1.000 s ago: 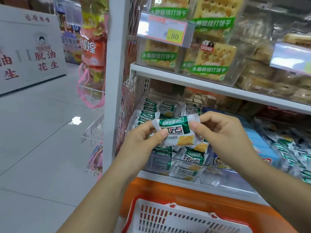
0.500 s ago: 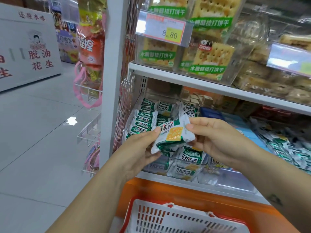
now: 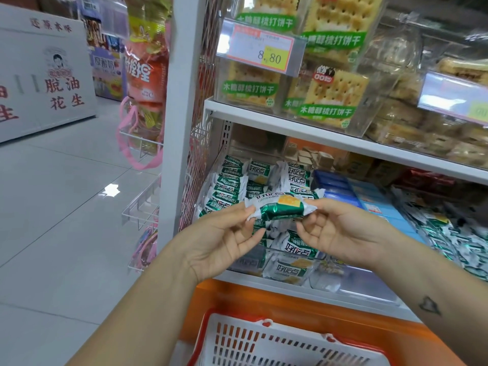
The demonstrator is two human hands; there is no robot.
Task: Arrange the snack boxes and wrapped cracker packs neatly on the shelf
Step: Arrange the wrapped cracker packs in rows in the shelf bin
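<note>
A green and white wrapped cracker pack (image 3: pixel 280 206) lies flat between my hands, in front of the lower shelf. My left hand (image 3: pixel 224 239) pinches its left end. Its right end is pinched by my right hand (image 3: pixel 340 231). Behind and under it, several more such packs (image 3: pixel 232 186) stand and lie in a clear-fronted bin on the lower shelf (image 3: pixel 266 281). Clear boxes of crackers (image 3: pixel 327 99) with green labels stand on the upper shelf (image 3: pixel 290 122).
A white and red shopping basket (image 3: pixel 277 342) sits below my arms against the orange shelf base. Blue boxes (image 3: pixel 369 202) and further green packs (image 3: pixel 454 233) fill the lower shelf to the right. A price tag (image 3: pixel 261 50) hangs over the upper boxes. Tiled aisle floor lies left.
The pack has turned from facing me upright to lying flat, edge towards me. Both hands have shifted slightly lower and keep their hold on its ends.
</note>
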